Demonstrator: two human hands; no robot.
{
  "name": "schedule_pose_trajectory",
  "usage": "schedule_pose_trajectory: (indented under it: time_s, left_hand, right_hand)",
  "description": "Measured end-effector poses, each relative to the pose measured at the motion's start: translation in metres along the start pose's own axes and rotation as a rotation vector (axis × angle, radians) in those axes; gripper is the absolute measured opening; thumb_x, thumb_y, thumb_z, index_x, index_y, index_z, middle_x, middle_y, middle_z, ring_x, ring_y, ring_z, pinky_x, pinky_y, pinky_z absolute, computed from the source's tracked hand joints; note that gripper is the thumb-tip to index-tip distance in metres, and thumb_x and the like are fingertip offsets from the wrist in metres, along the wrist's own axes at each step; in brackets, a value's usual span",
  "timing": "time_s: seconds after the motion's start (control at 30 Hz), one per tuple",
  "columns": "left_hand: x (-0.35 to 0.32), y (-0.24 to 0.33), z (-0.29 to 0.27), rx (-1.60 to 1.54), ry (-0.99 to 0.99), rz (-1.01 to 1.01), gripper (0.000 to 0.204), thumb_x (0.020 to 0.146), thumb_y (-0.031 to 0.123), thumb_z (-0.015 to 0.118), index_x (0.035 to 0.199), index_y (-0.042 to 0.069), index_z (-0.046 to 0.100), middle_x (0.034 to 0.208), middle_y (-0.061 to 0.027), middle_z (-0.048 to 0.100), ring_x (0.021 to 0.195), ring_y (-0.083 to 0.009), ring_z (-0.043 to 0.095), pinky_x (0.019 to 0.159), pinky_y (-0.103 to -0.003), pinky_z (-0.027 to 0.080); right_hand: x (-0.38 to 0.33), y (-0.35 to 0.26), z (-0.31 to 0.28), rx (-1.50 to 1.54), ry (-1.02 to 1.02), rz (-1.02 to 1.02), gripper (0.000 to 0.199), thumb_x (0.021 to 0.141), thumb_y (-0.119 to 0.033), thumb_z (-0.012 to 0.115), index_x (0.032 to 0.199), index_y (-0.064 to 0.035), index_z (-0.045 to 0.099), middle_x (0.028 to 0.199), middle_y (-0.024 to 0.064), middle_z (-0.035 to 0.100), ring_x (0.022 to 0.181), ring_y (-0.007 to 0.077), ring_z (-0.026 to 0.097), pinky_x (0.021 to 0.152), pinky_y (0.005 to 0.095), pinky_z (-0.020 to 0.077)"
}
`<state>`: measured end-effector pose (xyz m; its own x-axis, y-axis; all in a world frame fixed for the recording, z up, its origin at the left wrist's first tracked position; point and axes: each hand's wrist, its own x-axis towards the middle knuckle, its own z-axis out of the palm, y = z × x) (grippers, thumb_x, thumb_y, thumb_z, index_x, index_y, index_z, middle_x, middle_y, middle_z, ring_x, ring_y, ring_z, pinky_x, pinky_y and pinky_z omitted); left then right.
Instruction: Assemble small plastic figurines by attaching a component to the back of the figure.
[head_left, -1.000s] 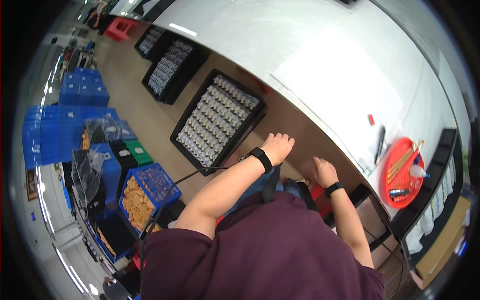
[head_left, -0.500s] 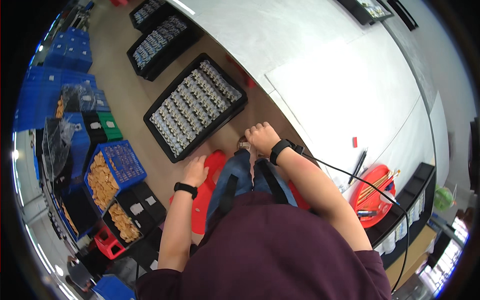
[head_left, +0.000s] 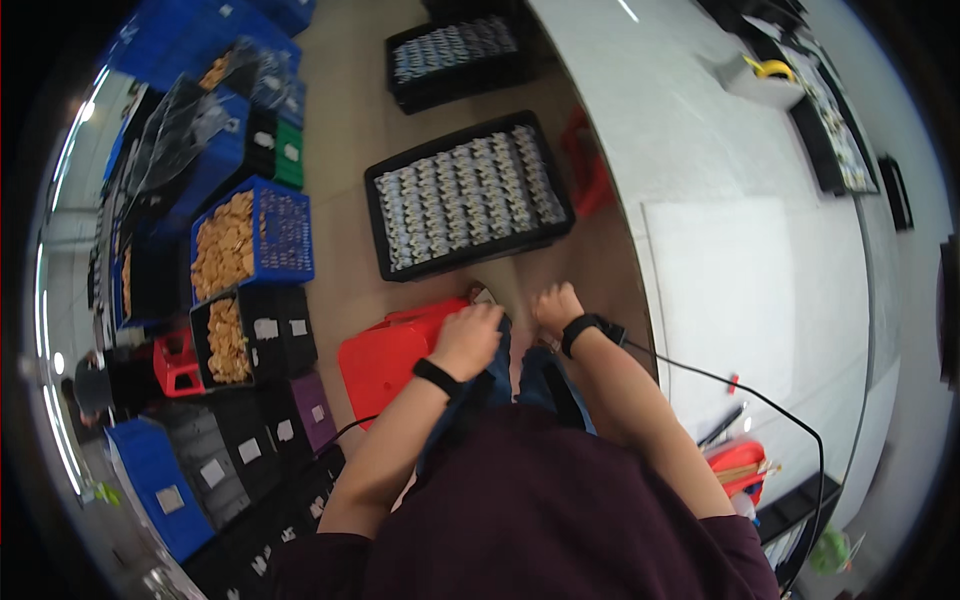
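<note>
The left hand (head_left: 468,338) rests palm-down with curled fingers on the edge of a red plastic stool (head_left: 395,358), a smooth, moulded piece with squared corners standing on the tan floor (head_left: 350,160). The right hand (head_left: 556,307) sits just beside it, loosely closed over the person's knee in blue denim; whether it pinches anything cannot be told. Both wrists carry black bands, and a thin black cable (head_left: 740,390) runs from the right one.

Ahead of the hands lies a black rectangular tray (head_left: 466,196), gridded with rows of small pale parts, with a bare strip of floor between it and the stool. A second such tray (head_left: 460,55) lies farther off. To the right, the smooth white bench (head_left: 740,200) edge curves close by the right forearm.

On the left, a blue mesh crate (head_left: 250,240) and a black bin (head_left: 250,335) hold tan pieces; the black bins carry small pale rectangular labels.
</note>
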<state>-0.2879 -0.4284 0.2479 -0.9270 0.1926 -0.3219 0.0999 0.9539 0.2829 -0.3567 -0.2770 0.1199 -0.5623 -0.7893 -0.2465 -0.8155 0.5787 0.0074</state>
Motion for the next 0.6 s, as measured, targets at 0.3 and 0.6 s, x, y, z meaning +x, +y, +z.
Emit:
schedule_pose_trajectory:
  time_s: [0.3, 0.6]
  left_hand:
    - [0.027, 0.01, 0.013, -0.265, 0.148, 0.24, 0.027, 0.081, 0.014, 0.05, 0.107, 0.005, 0.052, 0.103, -0.0098, 0.056, 0.1, -0.0261, 0.051, 0.086, -0.037, 0.038]
    - [-0.028, -0.27, 0.12, -0.496, 0.053, -0.774, 0.027, 0.077, 0.021, 0.058, 0.099, 0.006, 0.06, 0.095, -0.0183, 0.062, 0.092, -0.0324, 0.059, 0.08, -0.038, 0.047]
  right_hand:
    - [0.036, -0.068, 0.061, 0.51, -0.014, -0.18, 0.022, 0.08, -0.017, 0.045, 0.095, -0.0113, 0.061, 0.092, 0.0132, 0.064, 0.086, 0.0337, 0.061, 0.072, 0.0454, 0.0463]
    - [0.116, 0.047, 0.042, 1.01, -0.216, 0.445, 0.033, 0.074, -0.017, 0.053, 0.105, -0.0056, 0.061, 0.099, 0.0199, 0.061, 0.094, 0.0332, 0.059, 0.082, 0.0373, 0.047]
